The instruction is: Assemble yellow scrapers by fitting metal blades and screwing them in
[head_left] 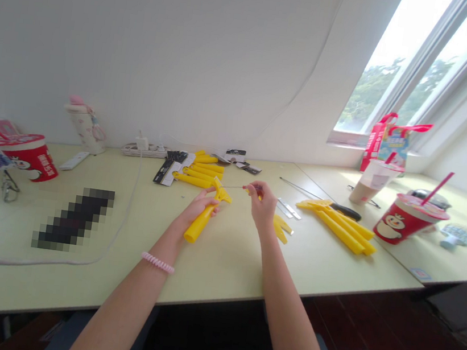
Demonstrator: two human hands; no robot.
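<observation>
My left hand (200, 208) is wrapped round a yellow scraper handle (201, 223), its head tilted up and away from me. In my right hand (261, 201) is a small screwdriver (253, 188), pinched by its reddish handle. The thin shaft points left, and its tip meets the scraper's head. Metal blades (288, 209) lie just beyond my right hand, and a yellow piece (281, 229) rests beside my right wrist. Several yellow scrapers (205, 175) with black and white cards (173, 167) lie behind my left hand.
More yellow handles (349, 230) and a black-handled screwdriver (345, 211) lie at right, near a red cup (408, 221) and a milky drink (370, 184). At left stand another red cup (35, 157) and a bottle (87, 127). A white cable (116, 234) crosses the table (220, 276).
</observation>
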